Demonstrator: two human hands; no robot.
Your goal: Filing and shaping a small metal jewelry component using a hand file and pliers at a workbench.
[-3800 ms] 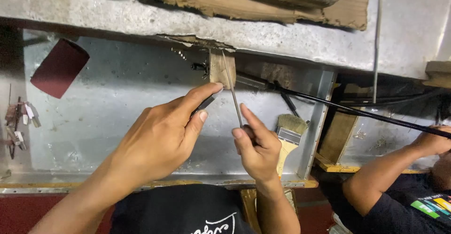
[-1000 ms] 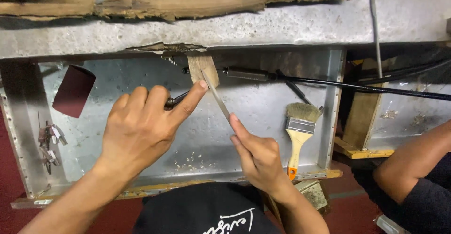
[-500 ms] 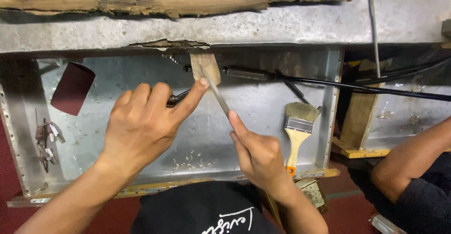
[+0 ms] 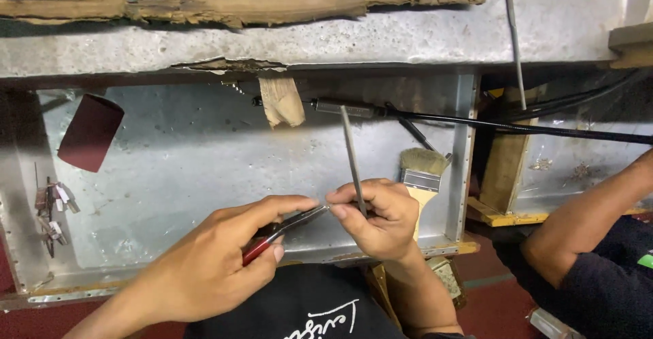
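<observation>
From the head camera, the person is leaning over a metal tray (image 4: 204, 176) and working at its near edge, around six o'clock in the view. The left hand (image 4: 211, 264) is gripping red-handled pliers (image 4: 282, 230), and the right hand (image 4: 377, 220) is holding a thin flat file (image 4: 354, 159) that is standing nearly upright, its tip pointing toward twelve o'clock.

What could go wrong: the plier tips are meeting the right fingertips at a very small spot, and if the pliers are pinching something there (I cannot make out any piece between them), a slack squeeze could be letting it drop into the tray. The file is being held only low down, so a sideways nudge could be tipping it toward the wooden wedge (image 4: 282, 101) at twelve o'clock or the black cable (image 4: 517, 128) at two o'clock.

The left fingers are curling closed around the plier handles, index finger stretching along the top. The right fingers are folding shut on the file's lower end, thumb and forefinger pressing together beside the plier tips.

A paintbrush (image 4: 422, 176) is leaning at three o'clock of the right hand, a dark red sheet (image 4: 88, 131) is resting at nine o'clock, and another person's arm (image 4: 585, 223) is showing at four o'clock.
</observation>
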